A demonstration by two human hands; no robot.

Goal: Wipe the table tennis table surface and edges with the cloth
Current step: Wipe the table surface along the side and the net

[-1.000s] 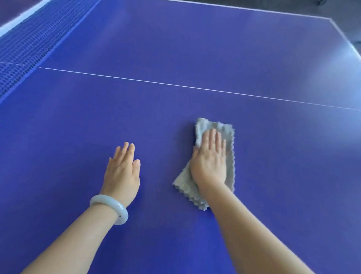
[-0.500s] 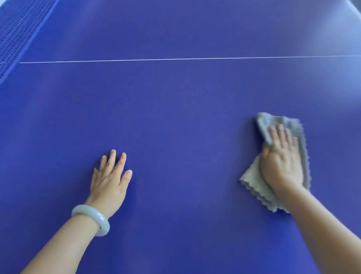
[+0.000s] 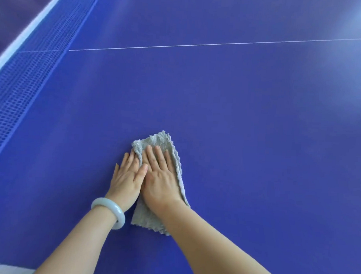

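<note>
A folded grey cloth [image 3: 157, 143] lies flat on the blue table tennis table [image 3: 248, 123]. My right hand [image 3: 160, 177] presses down on the cloth with straight fingers, covering its middle. My left hand [image 3: 127, 177] lies flat on the table right beside it, fingers straight, its fingertips at the cloth's left edge and its thumb against my right hand. A pale bangle [image 3: 109, 211] sits on my left wrist.
The blue net [image 3: 27, 76] with a white top band runs along the left side. A thin white centre line [image 3: 221, 44] crosses the table beyond the hands. A strip of the table's white near edge [image 3: 2, 269] shows at the bottom left.
My right hand has slid the cloth leftward across the table, from far right to right beside my left hand. The left hand has stayed flat on the surface.
</note>
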